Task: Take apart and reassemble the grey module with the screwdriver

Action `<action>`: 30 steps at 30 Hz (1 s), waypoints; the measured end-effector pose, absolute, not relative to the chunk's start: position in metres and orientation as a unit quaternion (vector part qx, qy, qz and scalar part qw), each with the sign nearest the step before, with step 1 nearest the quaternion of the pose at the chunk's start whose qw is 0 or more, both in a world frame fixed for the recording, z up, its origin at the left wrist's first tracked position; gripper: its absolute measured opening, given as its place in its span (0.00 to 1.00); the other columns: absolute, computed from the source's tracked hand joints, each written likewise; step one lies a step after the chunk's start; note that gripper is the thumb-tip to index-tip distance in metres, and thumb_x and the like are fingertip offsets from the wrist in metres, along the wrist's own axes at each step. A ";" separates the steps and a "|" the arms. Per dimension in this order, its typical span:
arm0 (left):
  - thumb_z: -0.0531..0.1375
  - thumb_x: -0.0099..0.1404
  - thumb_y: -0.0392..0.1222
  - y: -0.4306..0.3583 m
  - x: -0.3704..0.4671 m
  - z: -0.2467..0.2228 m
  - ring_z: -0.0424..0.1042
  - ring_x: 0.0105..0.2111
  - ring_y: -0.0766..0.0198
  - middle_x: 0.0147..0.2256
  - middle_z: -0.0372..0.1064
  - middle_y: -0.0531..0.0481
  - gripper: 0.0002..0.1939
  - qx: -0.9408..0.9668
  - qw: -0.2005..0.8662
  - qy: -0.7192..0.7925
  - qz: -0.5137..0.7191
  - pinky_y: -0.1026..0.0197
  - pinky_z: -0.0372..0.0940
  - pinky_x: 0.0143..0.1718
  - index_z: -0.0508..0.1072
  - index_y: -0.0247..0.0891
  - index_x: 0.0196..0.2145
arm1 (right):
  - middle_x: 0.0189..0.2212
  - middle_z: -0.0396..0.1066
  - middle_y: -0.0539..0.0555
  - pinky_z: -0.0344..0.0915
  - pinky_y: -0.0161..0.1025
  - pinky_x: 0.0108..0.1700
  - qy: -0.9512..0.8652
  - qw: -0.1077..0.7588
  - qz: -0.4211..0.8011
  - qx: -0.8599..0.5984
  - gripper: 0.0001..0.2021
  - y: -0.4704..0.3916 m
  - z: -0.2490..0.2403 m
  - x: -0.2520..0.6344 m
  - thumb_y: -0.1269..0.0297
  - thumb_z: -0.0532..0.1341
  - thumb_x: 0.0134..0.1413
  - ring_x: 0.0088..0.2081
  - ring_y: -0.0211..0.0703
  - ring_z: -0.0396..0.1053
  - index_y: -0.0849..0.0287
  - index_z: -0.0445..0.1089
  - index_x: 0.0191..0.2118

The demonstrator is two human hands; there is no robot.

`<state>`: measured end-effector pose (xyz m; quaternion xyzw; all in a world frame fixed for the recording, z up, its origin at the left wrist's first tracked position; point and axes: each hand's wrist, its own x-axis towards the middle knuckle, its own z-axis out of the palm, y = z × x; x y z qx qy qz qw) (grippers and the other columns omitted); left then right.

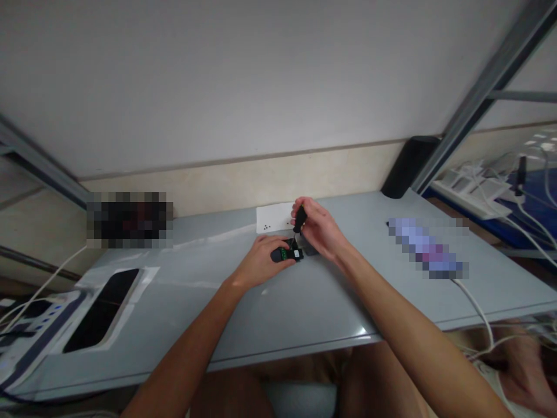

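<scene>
My left hand (264,258) is closed around a small black device (277,255) with green parts and a white label, holding it against the grey table. In my right hand (321,225) is a screwdriver (300,219) with a black handle, tilted tip-down toward the device. Whether its tip touches a screw is too small to tell. Behind the hands lies a white sheet (270,217) with several tiny dark pieces, which look like screws, on its left part. A flat grey piece (310,249) shows partly beneath my right hand.
A phone (104,310) lies at the left beside a power strip (47,331). A black cylinder (409,167) stands at the back right. Blurred items rest at the far left and right, a white cable (478,310) trailing from the right one. Metal posts flank the table (278,325).
</scene>
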<state>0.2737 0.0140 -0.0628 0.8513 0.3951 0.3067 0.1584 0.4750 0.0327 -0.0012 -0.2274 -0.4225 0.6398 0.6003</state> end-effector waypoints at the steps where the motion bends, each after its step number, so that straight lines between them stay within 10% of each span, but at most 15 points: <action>1: 0.75 0.66 0.49 0.014 0.273 -0.063 0.78 0.59 0.48 0.55 0.82 0.46 0.13 0.851 0.160 0.394 0.307 0.41 0.64 0.68 0.82 0.45 0.45 | 0.37 0.73 0.49 0.69 0.39 0.44 -0.421 0.607 0.634 -0.230 0.22 0.032 -0.001 0.475 0.45 0.79 0.48 0.39 0.41 0.72 0.51 0.74 0.39; 9: 0.74 0.68 0.49 0.015 0.270 -0.067 0.78 0.59 0.49 0.56 0.81 0.47 0.13 0.856 0.157 0.392 0.298 0.41 0.63 0.69 0.81 0.45 0.47 | 0.21 0.57 0.42 0.57 0.38 0.28 -0.417 0.645 0.596 -0.235 0.25 0.035 -0.006 0.470 0.35 0.73 0.55 0.23 0.37 0.55 0.51 0.69 0.36; 18: 0.74 0.67 0.49 0.013 0.272 -0.066 0.78 0.57 0.49 0.56 0.81 0.47 0.13 0.856 0.152 0.390 0.302 0.41 0.63 0.68 0.81 0.46 0.46 | 0.38 0.76 0.48 0.69 0.39 0.43 -0.413 0.607 0.638 -0.234 0.23 0.029 -0.003 0.475 0.50 0.81 0.46 0.38 0.41 0.74 0.51 0.69 0.36; 23: 0.74 0.67 0.48 0.012 0.272 -0.061 0.78 0.59 0.49 0.56 0.81 0.47 0.13 0.857 0.157 0.391 0.295 0.42 0.64 0.68 0.82 0.45 0.47 | 0.22 0.57 0.41 0.56 0.38 0.29 -0.423 0.630 0.602 -0.250 0.25 0.032 -0.004 0.470 0.36 0.74 0.53 0.23 0.36 0.54 0.51 0.67 0.36; 30: 0.74 0.67 0.46 0.010 0.273 -0.057 0.78 0.58 0.49 0.55 0.82 0.48 0.11 0.857 0.162 0.390 0.295 0.42 0.64 0.67 0.81 0.45 0.45 | 0.37 0.74 0.49 0.68 0.41 0.43 -0.419 0.600 0.641 -0.230 0.21 0.033 -0.002 0.483 0.46 0.79 0.48 0.38 0.43 0.72 0.51 0.72 0.36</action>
